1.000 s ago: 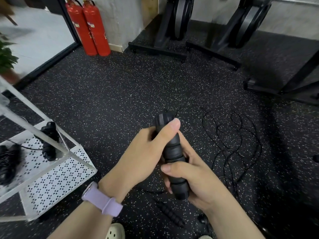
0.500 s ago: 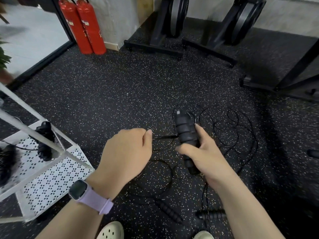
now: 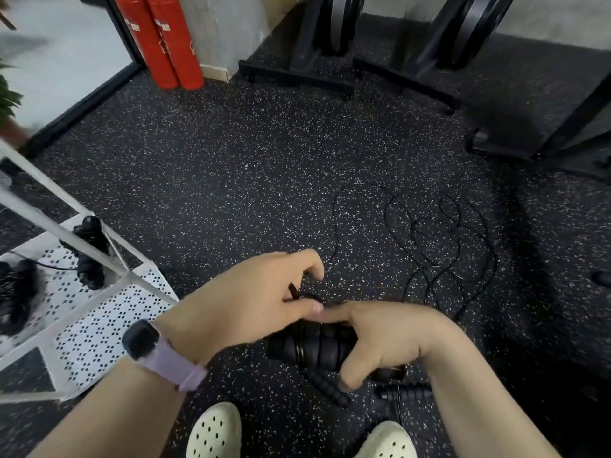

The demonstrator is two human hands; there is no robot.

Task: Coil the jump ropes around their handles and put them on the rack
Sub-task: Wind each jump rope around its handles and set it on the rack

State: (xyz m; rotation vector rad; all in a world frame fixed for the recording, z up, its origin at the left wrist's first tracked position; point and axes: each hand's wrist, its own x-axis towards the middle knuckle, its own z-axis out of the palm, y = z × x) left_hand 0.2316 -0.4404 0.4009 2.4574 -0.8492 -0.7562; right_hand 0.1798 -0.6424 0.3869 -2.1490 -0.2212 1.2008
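My right hand (image 3: 380,338) grips a pair of black ribbed jump rope handles (image 3: 310,347), held level and pointing left. My left hand (image 3: 261,299) pinches the thin black rope (image 3: 299,294) just above those handles. The rest of that rope (image 3: 439,246) lies in loose loops on the floor to the right. Two more black handles (image 3: 327,386) (image 3: 406,391) lie on the floor below my hands. The white perforated rack (image 3: 99,325) stands at the left, with coiled black ropes (image 3: 87,252) (image 3: 15,295) on its shelf.
Two red fire extinguishers (image 3: 162,41) stand against the far wall. Black exercise machine bases (image 3: 297,74) (image 3: 542,147) line the back and right. My feet in white clogs (image 3: 215,431) (image 3: 390,441) are at the bottom edge. A potted plant (image 3: 8,97) sits far left.
The handles have swung from upright to level and dropped lower. My left hand moved right and closer to them, still pinching the rope. The camera tilted further down.
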